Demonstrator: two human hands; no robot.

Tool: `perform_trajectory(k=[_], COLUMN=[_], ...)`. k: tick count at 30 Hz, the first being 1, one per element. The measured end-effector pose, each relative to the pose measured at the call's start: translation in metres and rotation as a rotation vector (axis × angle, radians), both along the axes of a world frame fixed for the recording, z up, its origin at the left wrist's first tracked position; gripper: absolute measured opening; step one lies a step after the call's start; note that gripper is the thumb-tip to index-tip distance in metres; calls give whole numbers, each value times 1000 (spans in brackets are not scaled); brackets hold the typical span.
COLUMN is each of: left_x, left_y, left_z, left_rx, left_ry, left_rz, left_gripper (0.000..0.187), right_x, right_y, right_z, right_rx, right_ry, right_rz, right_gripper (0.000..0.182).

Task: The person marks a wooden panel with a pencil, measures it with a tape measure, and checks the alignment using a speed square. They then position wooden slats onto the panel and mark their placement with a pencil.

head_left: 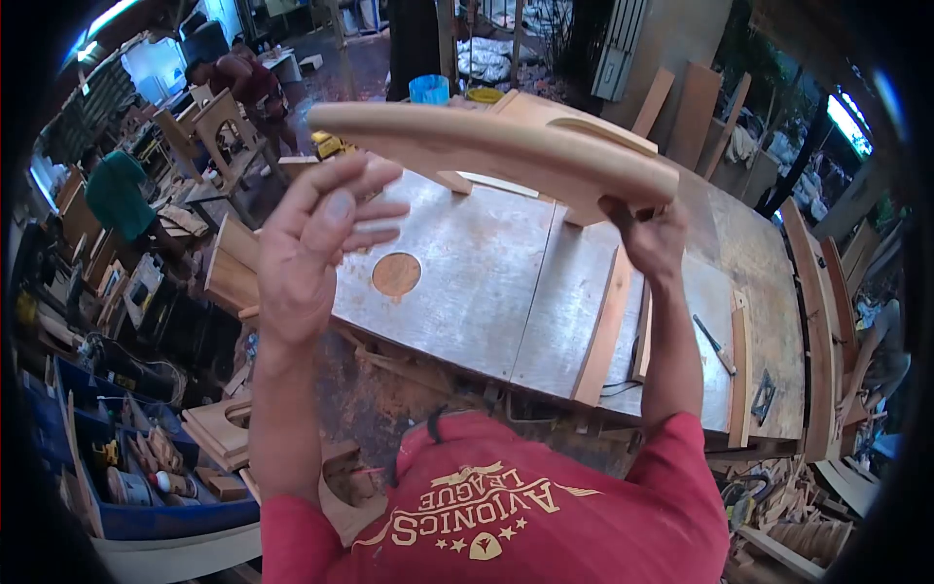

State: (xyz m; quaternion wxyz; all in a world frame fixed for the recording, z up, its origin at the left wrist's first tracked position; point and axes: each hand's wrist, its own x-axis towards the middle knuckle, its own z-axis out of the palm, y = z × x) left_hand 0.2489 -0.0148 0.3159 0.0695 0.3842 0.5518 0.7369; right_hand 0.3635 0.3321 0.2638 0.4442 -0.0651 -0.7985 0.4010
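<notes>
A long, curved, smooth wooden piece (486, 146) is held up in the air above a metal-topped workbench (467, 282). My right hand (650, 238) grips its right end from below. My left hand (311, 243) is raised at the piece's left end, palm toward me, fingers spread and touching or nearly touching the wood's underside. Beyond the piece, another shaped wooden part (574, 122) rests on the bench.
The bench has a round wooden insert (396, 274), a wooden fence strip (603, 331) and a pencil-like tool (715, 346). A blue crate of tools (136, 477) sits at lower left. Other people (122, 195) work among chair frames at far left. Planks lean at right.
</notes>
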Motion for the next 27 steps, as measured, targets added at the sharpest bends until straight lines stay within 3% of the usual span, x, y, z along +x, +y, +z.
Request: perform_trajectory(k=[3, 9, 18, 27], left_x=[-5, 37, 97, 152], left_y=[-16, -19, -32, -57], left_z=[-47, -179, -262, -349], left_rx=[-121, -311, -447, -408], left_ry=[-59, -582, -843, -985], left_rz=[78, 91, 239, 409], left_gripper=[49, 41, 39, 43], right_x=[-19, -49, -90, -129], right_y=[31, 71, 131, 168], right_z=[17, 53, 75, 92], right_rx=[-52, -18, -98, -75], right_ry=[32, -31, -60, -54], right_rz=[24, -31, 35, -58], right_gripper=[34, 30, 31, 41])
